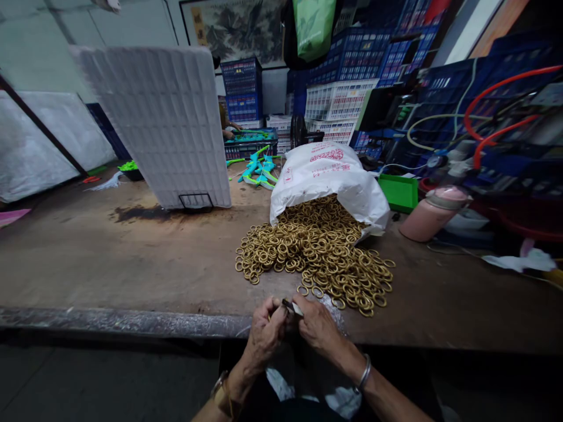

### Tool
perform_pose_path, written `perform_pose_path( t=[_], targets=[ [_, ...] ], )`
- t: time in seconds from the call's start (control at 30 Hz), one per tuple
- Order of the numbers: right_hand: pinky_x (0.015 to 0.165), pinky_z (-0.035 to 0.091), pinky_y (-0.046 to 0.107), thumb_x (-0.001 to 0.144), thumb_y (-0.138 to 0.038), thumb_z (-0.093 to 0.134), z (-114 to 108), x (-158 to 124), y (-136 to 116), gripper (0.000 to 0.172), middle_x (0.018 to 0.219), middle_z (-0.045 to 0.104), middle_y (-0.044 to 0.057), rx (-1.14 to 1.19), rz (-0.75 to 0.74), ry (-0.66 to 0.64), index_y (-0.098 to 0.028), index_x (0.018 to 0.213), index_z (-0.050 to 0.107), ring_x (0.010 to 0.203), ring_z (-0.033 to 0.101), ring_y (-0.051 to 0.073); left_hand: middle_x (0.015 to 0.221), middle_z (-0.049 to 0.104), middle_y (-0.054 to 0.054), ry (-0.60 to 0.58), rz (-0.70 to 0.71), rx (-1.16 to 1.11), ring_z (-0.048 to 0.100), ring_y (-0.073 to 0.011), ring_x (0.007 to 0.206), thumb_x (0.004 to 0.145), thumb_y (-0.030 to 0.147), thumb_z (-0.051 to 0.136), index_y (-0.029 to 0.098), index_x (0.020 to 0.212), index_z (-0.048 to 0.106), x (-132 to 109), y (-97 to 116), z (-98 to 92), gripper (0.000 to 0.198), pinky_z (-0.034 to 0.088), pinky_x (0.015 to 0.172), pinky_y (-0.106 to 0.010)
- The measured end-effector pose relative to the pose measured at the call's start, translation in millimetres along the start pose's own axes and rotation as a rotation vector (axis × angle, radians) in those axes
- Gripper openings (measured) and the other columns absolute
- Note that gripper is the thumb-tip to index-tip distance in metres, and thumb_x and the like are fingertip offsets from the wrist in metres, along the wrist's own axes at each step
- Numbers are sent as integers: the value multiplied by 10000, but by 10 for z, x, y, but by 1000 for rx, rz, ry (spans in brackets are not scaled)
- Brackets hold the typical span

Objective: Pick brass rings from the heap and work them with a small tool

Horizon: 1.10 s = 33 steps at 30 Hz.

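Observation:
My left hand [265, 334] and my right hand [317, 326] meet at the near edge of the workbench [132, 258], fingers pinched together around a small dark and silver piece [291, 307] held between them. What exactly that piece is I cannot make out. Just beyond my hands lies a wide heap of brass rings [316, 252], spilling out of a white sack [328, 176] that lies on its side. A few loose rings sit close to my fingertips.
A white moulded tray [167, 123] stands upright on a black stand at the back left. A pink bottle [433, 214] and a green box [399, 192] lie right of the sack. Turquoise plastic parts, stacked blue and white crates and red hoses fill the back.

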State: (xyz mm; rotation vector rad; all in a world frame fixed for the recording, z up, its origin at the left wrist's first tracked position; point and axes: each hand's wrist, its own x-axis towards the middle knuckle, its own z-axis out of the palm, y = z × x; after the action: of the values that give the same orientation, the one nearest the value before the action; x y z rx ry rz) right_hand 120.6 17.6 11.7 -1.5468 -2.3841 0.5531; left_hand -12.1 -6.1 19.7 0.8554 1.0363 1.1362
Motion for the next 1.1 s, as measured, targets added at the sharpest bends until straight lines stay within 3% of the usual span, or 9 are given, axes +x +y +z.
perform_pose_path(
  t=[0.13,0.27,0.43,0.63,0.77,0.9,1.0,1.1],
  targets=[
    [512,207,244,664,-60,389,78,42,164,283,656,597,26,-105,94,47,-169,897,508,574,512,139,428,390,78,-69,-62,-9,265,-21,320,714,444,563,166,636,469,-91,-17,-13,304,195,320,-156],
    [517,213,245,767,-108,377,130,93,308,221,734,628,28,-126,177,150,-187,944,483,614,554,138,488,447,53,-107,-122,-155,289,-25,342,703,462,567,159,670,499,-126,-8,-7,313,179,318,-155],
    [511,229,245,828,-244,405,60,142,242,164,731,636,34,-225,284,148,-201,979,452,636,590,165,461,429,36,-95,-195,-163,321,-35,373,721,455,549,116,713,563,-92,-20,-47,339,135,326,-152],
    [519,247,256,830,-214,390,7,169,180,174,737,644,54,-300,304,121,-191,982,472,667,606,189,653,602,-34,-256,-351,-187,378,-27,346,700,344,579,154,646,476,-213,-190,16,224,144,304,-147],
    [538,259,258,794,-135,396,45,160,220,207,782,649,60,-304,288,134,-185,969,494,690,598,182,551,600,-30,-368,-517,-29,381,-49,307,638,287,598,170,601,457,-280,-566,91,187,166,286,-154],
    [547,256,259,767,-84,384,77,139,240,227,773,643,70,-296,283,128,-165,933,518,683,586,173,469,524,2,-271,-538,207,351,-64,314,637,286,551,176,531,466,-208,-913,116,174,195,307,-181],
    [548,252,257,758,-82,381,68,123,257,222,750,634,60,-218,259,119,-163,908,522,655,566,163,423,458,14,-249,-424,456,416,-108,400,668,303,531,183,478,483,-120,-986,134,230,269,386,-219],
    [555,267,244,769,-132,386,33,115,286,153,703,603,37,-32,249,125,-169,829,522,636,526,144,440,488,10,-304,-358,529,481,-153,519,634,282,589,186,496,538,-91,-920,169,175,330,486,-246]
  ],
)
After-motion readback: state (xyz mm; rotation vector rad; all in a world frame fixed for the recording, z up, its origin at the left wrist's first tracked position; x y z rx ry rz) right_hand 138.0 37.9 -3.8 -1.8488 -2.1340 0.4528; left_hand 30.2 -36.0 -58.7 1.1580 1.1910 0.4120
